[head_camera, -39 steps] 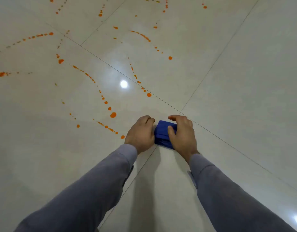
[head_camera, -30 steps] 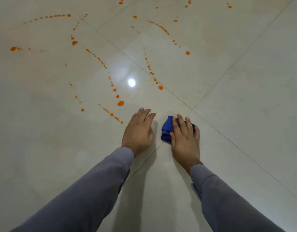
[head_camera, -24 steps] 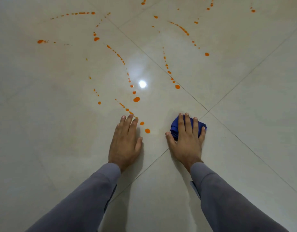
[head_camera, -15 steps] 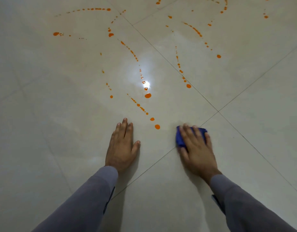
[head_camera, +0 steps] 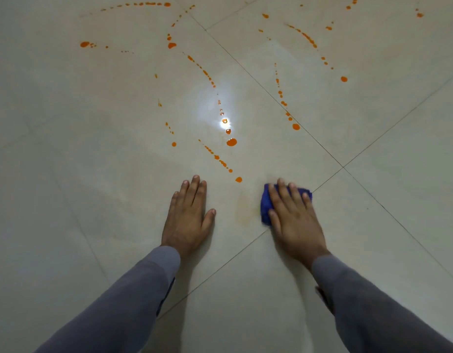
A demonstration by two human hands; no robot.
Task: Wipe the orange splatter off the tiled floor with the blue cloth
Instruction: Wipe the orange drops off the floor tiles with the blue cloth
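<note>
Dim, even light. A bright glare spot (head_camera: 224, 122) sits on the glossy floor (head_camera: 93, 174); soft shadows fall below it. The right hand (head_camera: 294, 220) blurs slightly.

Open tiled floor (head_camera: 93, 174) all round, left hand (head_camera: 188, 215) beside cloth (head_camera: 265, 205)

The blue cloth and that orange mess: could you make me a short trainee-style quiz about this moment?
1. True or false: the left hand is pressing the blue cloth.
2. Which lies nearest the cloth?
A. the orange drop just ahead of the two hands
B. the big drop near the light glare
C. the drop on the far right tile
3. Fill in: the left hand lies ___ on the tiled floor.

Key:
1. False; the right hand presses it.
2. A
3. flat
</note>
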